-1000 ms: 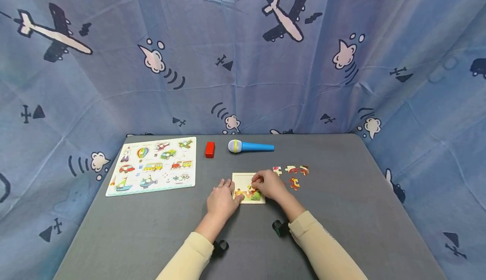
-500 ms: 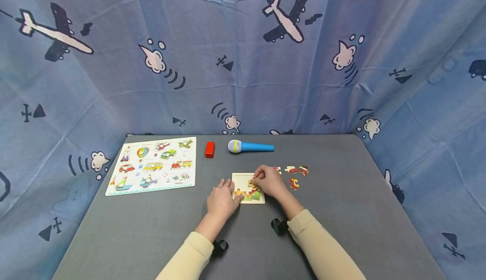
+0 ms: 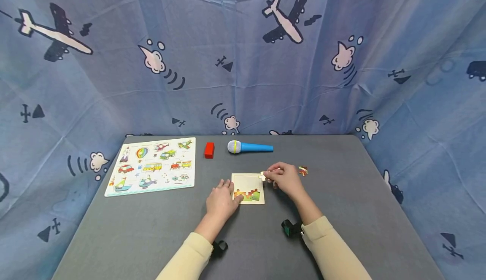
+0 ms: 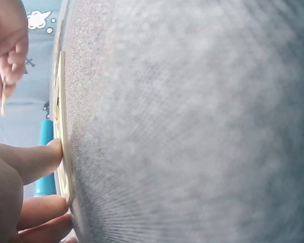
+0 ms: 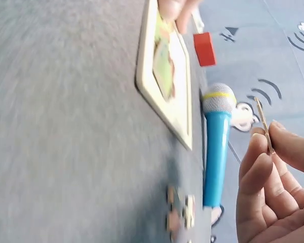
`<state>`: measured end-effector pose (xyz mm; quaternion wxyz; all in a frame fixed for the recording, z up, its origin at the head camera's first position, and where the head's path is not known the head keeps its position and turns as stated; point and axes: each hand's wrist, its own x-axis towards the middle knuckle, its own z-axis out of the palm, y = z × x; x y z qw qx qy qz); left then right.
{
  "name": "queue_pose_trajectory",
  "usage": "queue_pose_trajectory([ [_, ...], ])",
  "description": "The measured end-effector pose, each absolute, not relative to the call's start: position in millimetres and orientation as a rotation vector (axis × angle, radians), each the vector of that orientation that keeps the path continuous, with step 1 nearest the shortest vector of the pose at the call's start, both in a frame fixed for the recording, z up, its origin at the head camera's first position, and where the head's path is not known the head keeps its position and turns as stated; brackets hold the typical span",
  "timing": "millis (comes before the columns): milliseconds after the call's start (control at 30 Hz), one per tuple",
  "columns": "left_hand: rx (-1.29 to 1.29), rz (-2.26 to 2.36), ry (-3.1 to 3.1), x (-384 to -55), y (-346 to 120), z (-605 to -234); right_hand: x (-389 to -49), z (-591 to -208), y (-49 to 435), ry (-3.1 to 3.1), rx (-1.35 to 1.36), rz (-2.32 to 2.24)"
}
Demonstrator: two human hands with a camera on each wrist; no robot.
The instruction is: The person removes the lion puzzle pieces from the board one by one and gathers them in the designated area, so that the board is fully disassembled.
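A small square wooden puzzle tray (image 3: 248,178) lies on the grey table, its lower part filled with colourful joined pieces (image 3: 248,195). My left hand (image 3: 221,200) rests at its left side, thumb on the lower rim and fingers extended along the edge; the left wrist view shows the thumb (image 4: 43,159) touching the tray. Just past the tray's upper right corner, my right hand (image 3: 284,181) pinches a puzzle piece (image 3: 263,176) between thumb and fingers. In the right wrist view this piece (image 5: 264,124) is edge-on, raised above the table.
Loose puzzle pieces (image 5: 180,215) lie right of the tray, partly hidden by the right hand in the head view; one piece (image 3: 303,170) shows beyond it. Behind are a blue toy microphone (image 3: 256,147) and a red block (image 3: 209,150). A vehicle picture board (image 3: 149,166) lies left.
My right hand has moved from over the tray to the right, carrying the pinched piece away from the joined ones. The left hand stays at the tray.
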<state>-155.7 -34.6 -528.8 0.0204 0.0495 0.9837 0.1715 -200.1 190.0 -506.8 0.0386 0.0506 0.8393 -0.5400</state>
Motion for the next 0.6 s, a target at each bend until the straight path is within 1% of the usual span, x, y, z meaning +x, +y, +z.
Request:
queue_pose_trajectory([
  [200, 0.167, 0.538, 3.057, -156, -34, -531, -189, -502, 216, 2.528, 0.175, -1.742],
  [600, 0.161, 0.561, 3.048, -155, -35, -529, -179, -511, 280, 2.667, 0.267, -1.629],
])
